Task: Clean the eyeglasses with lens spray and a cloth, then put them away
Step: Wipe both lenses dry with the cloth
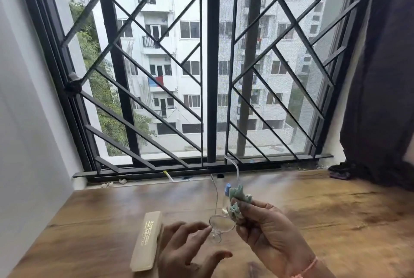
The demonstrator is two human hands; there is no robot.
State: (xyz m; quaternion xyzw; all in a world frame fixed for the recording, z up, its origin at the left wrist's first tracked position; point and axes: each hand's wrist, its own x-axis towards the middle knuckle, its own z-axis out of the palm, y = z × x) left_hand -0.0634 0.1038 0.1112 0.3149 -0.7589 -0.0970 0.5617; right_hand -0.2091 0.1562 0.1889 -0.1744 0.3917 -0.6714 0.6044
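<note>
Nearest me is my left hand point(186, 248), fingers spread loose and holding nothing, with 1 fingertip right at the left rim of the bare lens. My right hand point(268, 233) is a touch further out and doing the real work. Its fingers are pinched on the green cloth point(239, 201), which is bunched over the other side of the eyeglasses point(221, 225), so the pair hangs in the air between my 2 hands, above the surface point(324, 215).

The 2 temples are unfolded and point away from me toward the window, so the exposed lens faces me, just right of my left fingertips. The case point(146, 242) looks shut and lies just left of my left hand, long axis running away from me too, so that hand's the closer one when it's time to stow them. I reckon I'm mid-wipe though. The spray bottle point(226, 201) stands behind the cloth, further back.
</note>
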